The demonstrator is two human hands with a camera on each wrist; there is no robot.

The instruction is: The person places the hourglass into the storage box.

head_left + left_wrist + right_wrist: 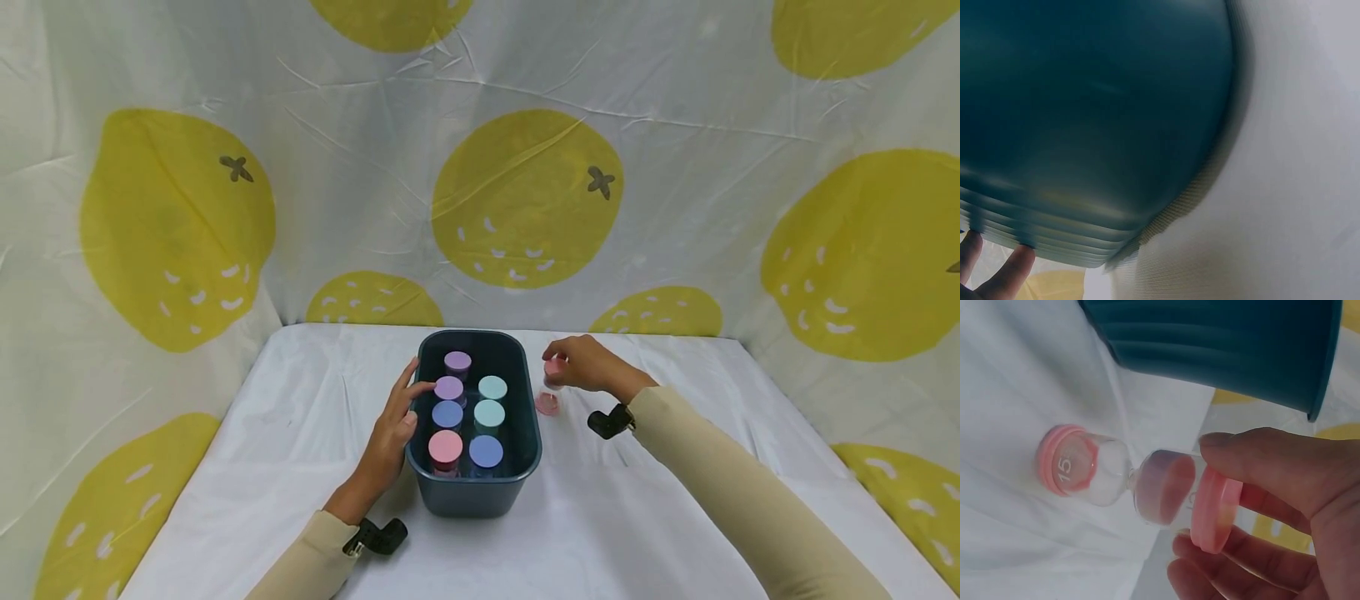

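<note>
My right hand (592, 364) pinches the upper pink cap of a small sand timer (1165, 490) on the white cloth, right of the bin. The timer has clear glass bulbs and pink caps. Pink sand shows in both bulbs, and "15" is printed near the far cap. On the bin's left side is my left hand (388, 433), fingers extended at the rim, with one finger reaching over it. Its fingertips (1017, 265) meet the ribbed outer wall in the left wrist view. The dark teal bin (474, 498) holds several capped sand timers in two rows.
Inside the bin, the caps are purple (457, 361), mint (489, 414), blue (486, 451) and pink (446, 447). A white cloth (645, 517) covers the table. Lemon-print curtains (360, 183) rise at the back and both sides.
</note>
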